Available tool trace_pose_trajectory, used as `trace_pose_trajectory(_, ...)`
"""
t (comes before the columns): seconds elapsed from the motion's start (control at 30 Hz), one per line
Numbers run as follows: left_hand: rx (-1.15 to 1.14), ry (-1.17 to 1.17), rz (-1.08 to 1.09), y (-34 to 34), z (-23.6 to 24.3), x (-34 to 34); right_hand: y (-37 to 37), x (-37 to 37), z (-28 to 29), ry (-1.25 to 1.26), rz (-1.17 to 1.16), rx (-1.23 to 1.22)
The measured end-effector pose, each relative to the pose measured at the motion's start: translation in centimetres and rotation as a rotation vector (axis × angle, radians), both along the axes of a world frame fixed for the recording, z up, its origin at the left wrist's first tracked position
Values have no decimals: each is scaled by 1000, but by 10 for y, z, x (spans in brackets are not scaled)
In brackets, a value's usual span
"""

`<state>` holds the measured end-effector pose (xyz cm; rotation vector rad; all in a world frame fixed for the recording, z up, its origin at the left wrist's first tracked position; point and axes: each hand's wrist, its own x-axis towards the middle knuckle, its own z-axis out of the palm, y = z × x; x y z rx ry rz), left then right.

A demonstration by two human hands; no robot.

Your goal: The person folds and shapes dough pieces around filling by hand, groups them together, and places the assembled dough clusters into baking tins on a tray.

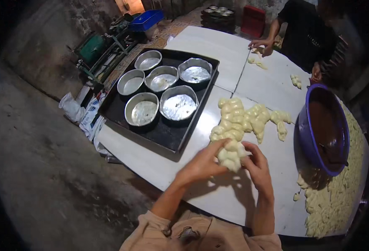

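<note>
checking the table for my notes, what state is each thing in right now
Dough clump: lumpy, raw-looking
Left hand: curled around the dough clump
Right hand: gripping the dough clump
Dough pieces: lumpy, lying on the table
Dough mass: spread out at the table's right
Six tins: open, looking empty
Black tray: holding the tins
Purple basin: open, brown inside, fill level unclear

Tan shirt [203, 228], loose sleeves [146, 230] — bare hands [204, 162]

On my feed, some fingers of the left hand [201, 164] are hidden behind the dough lump [231, 157]. Co-worker [305, 35] cut by top edge. Can't identify brown contents [324, 125] (too dim) in purple basin [305, 136].
</note>
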<state>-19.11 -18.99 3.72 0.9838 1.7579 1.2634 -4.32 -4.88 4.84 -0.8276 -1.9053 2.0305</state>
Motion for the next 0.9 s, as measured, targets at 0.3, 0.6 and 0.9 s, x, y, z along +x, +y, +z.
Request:
trace_pose_trajectory(0.3, -323, 231, 106, -32, -28, -223, -12, -261, -67, -93, 270, 763)
trace_pose_trajectory(0.6, -399, 726, 59, -34, -49, -224, -39, -216, -70, 222, -68, 1017)
trace_pose_trajectory(0.9, -415, 820, 170, -53, 7, -184, 103, -3, -102, -483, -947, 886)
